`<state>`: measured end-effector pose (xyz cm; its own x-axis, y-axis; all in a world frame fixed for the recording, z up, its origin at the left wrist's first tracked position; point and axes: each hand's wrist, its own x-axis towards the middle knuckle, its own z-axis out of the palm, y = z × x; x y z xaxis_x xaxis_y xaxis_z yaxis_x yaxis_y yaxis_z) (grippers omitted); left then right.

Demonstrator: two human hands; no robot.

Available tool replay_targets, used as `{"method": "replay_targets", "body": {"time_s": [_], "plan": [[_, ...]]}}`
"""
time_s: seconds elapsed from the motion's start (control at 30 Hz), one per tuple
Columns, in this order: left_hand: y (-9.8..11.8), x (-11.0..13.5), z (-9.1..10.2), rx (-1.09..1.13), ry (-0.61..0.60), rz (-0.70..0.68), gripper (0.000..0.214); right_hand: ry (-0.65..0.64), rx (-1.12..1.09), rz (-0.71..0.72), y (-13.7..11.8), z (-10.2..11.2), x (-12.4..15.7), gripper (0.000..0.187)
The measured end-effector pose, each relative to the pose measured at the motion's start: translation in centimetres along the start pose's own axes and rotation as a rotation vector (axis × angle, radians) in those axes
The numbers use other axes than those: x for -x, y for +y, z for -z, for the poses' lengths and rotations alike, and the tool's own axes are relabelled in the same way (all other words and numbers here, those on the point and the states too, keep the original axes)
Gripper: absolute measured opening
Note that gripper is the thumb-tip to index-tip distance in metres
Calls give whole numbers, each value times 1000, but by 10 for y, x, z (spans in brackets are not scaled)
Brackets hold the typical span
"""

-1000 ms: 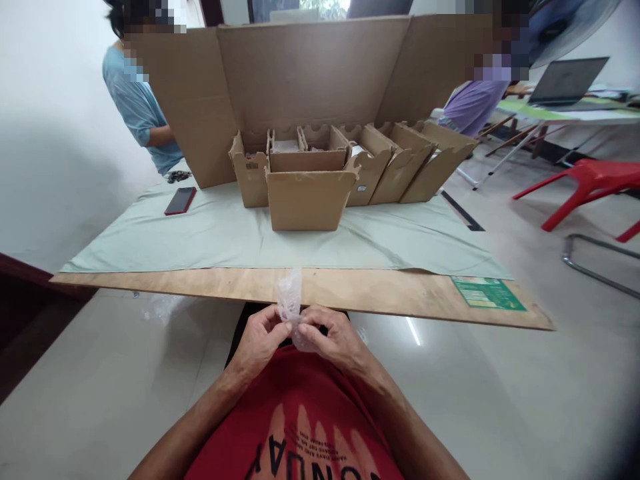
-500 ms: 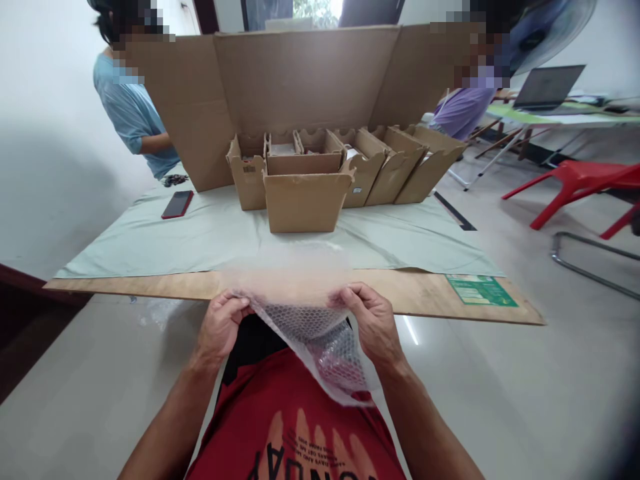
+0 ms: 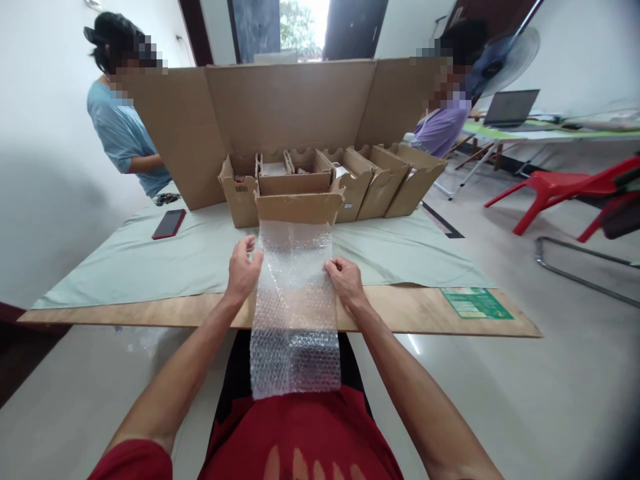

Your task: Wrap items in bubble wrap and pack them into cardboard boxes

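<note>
Wide wooden table (image 3: 425, 312), mostly under a pale green cloth (image 3: 145, 273), with a bare wood strip along the near edge. Standing upright toward the back, a tall folded cardboard panel (image 3: 295, 100). Beyond the panel, at left, a person in light blue (image 3: 117, 130); at right, a person in purple (image 3: 443, 130). Off to the right on the floor, a red plastic chair (image 3: 553, 187). In front of the panel, a row of open cardboard boxes (image 3: 380, 180), with one front box (image 3: 295, 208) nearer than the others. Between that box and the red-shirted lap, a clear sheet of bubble wrap (image 3: 295, 307), spread flat over cloth and wood, near end past the table edge. At the sheet's right edge, the right hand (image 3: 345, 280), thumb and fingers pinched together on the plastic. Beside the left edge, the left hand (image 3: 245, 267), thumb and curled fingers apart; contact with the sheet impossible to tell. Farther left on the cloth, a dark-screened phone (image 3: 169, 224) with red edges.
</note>
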<state>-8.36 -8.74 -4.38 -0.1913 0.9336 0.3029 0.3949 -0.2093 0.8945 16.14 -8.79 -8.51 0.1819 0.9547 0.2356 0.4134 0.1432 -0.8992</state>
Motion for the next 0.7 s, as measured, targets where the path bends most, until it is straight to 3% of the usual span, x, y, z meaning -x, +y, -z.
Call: {"method": "replay_targets", "body": {"time_s": [0.07, 0.13, 0.23, 0.43, 0.5, 0.6, 0.7], "plan": [[-1, 20, -6, -157, -61, -159, 39, 3, 87, 4, 8, -2, -3, 26], [-5, 39, -9, -438, -225, -331, 34, -21, 165, 12, 12, -3, -5, 24], [-15, 57, -9, -723, -420, -410, 21, -66, 277, 21, 14, -1, -11, 24], [-30, 68, -2, -775, -501, -424, 19, -70, 498, 64, 14, 12, -16, 12], [-29, 69, -3, -779, -516, -442, 18, -33, 549, 112, 8, 14, -12, 22], [-28, 70, -7, -780, -545, -475, 16, -49, 596, 241, -6, 6, -4, 37], [-26, 63, -10, -798, -530, -472, 18, -169, 639, 359, -17, -14, 0, 38]]}}
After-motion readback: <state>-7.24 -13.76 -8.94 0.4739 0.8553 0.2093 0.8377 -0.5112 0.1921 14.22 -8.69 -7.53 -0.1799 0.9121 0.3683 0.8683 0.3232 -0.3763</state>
